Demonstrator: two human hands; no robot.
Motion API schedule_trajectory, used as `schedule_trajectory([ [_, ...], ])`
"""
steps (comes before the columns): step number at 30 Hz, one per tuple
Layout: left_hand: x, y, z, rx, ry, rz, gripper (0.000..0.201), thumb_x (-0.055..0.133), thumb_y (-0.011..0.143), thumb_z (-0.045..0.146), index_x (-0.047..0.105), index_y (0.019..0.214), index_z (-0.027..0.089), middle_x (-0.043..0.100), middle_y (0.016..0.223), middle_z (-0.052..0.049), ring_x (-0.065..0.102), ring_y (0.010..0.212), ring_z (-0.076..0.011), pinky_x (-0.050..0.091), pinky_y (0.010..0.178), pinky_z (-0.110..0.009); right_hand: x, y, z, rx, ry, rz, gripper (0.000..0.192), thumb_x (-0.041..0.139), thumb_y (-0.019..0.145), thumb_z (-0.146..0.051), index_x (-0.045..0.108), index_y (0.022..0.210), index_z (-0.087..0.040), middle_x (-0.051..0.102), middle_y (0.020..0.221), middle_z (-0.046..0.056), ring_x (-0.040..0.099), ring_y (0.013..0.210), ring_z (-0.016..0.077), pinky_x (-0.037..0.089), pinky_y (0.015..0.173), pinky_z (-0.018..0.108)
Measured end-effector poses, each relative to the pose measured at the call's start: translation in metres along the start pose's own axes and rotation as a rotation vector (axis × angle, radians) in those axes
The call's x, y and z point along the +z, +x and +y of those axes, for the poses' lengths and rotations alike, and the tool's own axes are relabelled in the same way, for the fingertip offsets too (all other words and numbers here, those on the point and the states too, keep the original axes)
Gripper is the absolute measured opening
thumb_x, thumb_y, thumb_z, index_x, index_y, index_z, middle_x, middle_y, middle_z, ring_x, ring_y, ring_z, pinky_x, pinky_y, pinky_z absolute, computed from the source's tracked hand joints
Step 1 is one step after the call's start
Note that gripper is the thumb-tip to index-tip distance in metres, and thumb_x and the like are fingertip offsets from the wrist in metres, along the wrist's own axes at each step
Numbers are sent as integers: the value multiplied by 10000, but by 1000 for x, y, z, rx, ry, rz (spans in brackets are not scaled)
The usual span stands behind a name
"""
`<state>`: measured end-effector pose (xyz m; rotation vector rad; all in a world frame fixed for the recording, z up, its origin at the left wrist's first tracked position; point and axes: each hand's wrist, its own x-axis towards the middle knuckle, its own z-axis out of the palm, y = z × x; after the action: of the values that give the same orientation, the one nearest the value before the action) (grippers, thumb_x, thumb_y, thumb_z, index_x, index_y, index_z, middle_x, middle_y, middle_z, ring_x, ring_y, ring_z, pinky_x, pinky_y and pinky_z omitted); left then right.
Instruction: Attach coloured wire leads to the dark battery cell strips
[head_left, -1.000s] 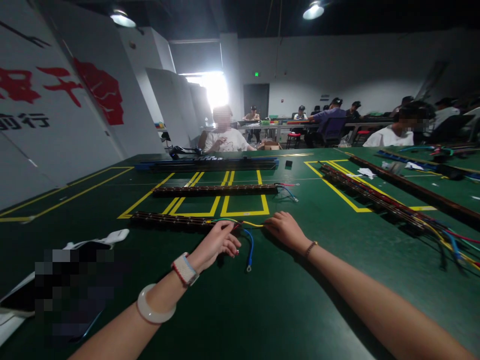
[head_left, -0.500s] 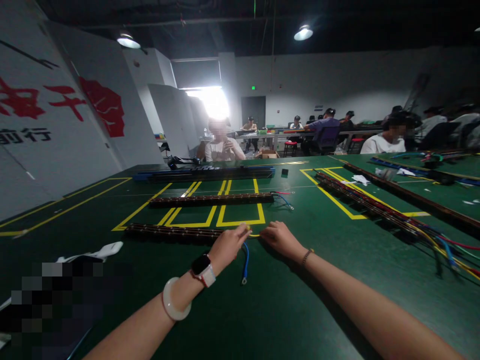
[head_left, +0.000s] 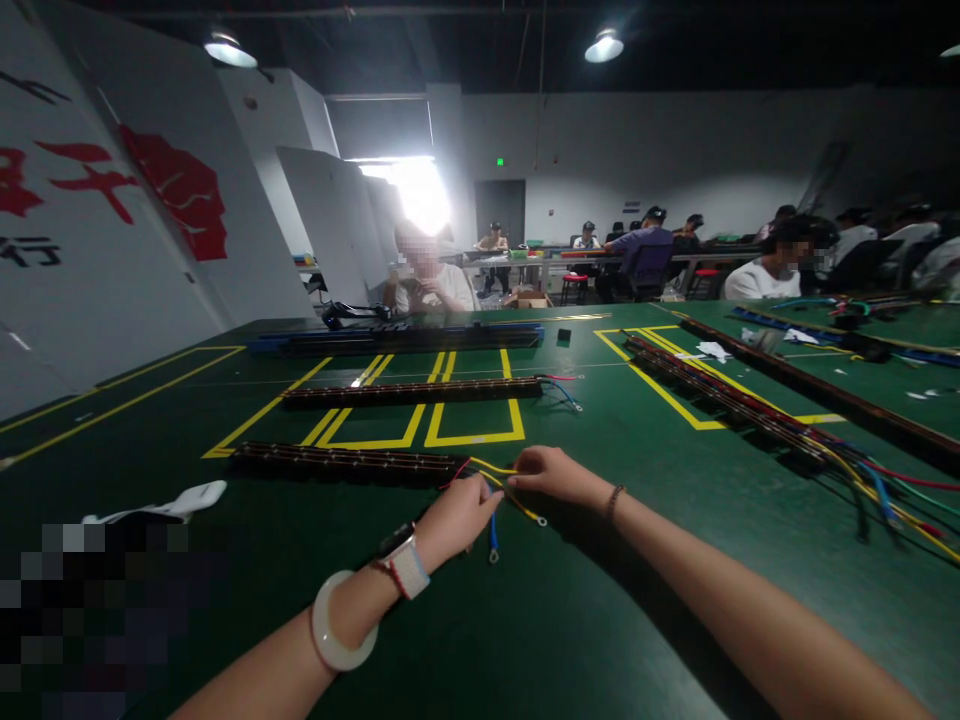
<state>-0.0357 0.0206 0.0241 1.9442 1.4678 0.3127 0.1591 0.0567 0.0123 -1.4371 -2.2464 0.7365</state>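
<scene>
My left hand (head_left: 456,513) and right hand (head_left: 550,473) both pinch the yellow wire (head_left: 491,467) with their fingers, beside the dark strip (head_left: 345,460).

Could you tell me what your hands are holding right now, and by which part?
Both hands pinch the yellow wire near the strip's end: right hand farther along, left hand nearer its free tip.

Long dark strip (head_left: 345,461) lies flat on green desk (head_left: 480,620), running left-right, its right end w/ loose wires fanning out. Yellow wire (head_left: 495,467) arcs from strip end toward right hand (head_left: 551,474), which pinches it; a 2nd yellow lead ends in a ring terminal (head_left: 540,521) on desk. Blue wire (head_left: 493,535) drops below left hand (head_left: 454,515), terminal at tip. Thin red wire (head_left: 456,478) beside strip end.
</scene>
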Motion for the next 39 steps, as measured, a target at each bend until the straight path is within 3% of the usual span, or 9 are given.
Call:
schedule_trajectory([
  [4,1,3,-1,-74,-547,-233,257,431,883,404,462,871,149,601,651,-28,630,536,-164,458,467,-242,2,-2,-9,12,-24,-65,343,642,734,-438,666,928,-156,672,870,47,593,751,154,414,660,242],
  [7,3,3,-2,-61,-791,-225,254,476,876,386,472,876,132,625,696,-59,667,636,-183,521,592,-291,5,-3,-12,-5,-49,-90,310,646,727,-392,662,917,-148,663,840,42,576,721,145,400,629,232],
  [12,8,5,-2,-75,-945,-184,198,467,897,310,490,931,116,651,790,-100,673,701,-178,528,679,-308,9,-4,-13,25,-7,-85,222,624,713,-254,655,901,-141,659,814,30,555,678,118,372,571,200],
  [17,13,6,0,-57,-1050,-207,164,447,909,283,472,965,131,663,890,-128,676,767,-181,514,729,-314,8,-5,-20,58,-46,4,187,568,720,-178,658,878,-133,671,816,50,558,671,121,364,556,195],
  [21,17,8,-3,-25,-1038,-195,180,434,913,318,460,937,142,663,840,-109,671,726,-168,504,710,-300,6,-6,-24,51,-49,-15,191,538,772,-220,660,889,-131,681,833,70,568,665,125,371,564,201],
  [27,23,8,-8,-13,-973,-125,279,370,911,432,426,883,160,601,613,-30,621,519,-161,484,515,-274,8,-5,-22,34,-101,-115,254,575,781,-365,632,845,-127,651,769,54,518,604,114,332,512,208],
  [32,23,6,-8,-9,-959,-81,280,415,884,441,434,828,168,575,569,5,543,423,-103,395,410,-187,9,-4,-19,-17,-136,-143,193,648,711,-310,609,781,-135,610,714,17,482,587,101,306,492,202],
  [36,20,6,-8,-24,-957,-101,248,409,894,392,436,797,165,576,571,-2,533,416,-96,363,392,-175,5,-4,-20,72,-57,-110,148,581,725,-177,615,864,-138,636,797,23,524,620,97,342,520,190],
  [39,20,7,-8,-24,-1002,-131,215,415,903,350,452,828,152,608,646,-34,615,527,-132,469,502,-232,0,-5,-26,144,-1,-101,190,552,742,-163,607,922,-137,654,840,35,545,611,97,354,510,188],
])
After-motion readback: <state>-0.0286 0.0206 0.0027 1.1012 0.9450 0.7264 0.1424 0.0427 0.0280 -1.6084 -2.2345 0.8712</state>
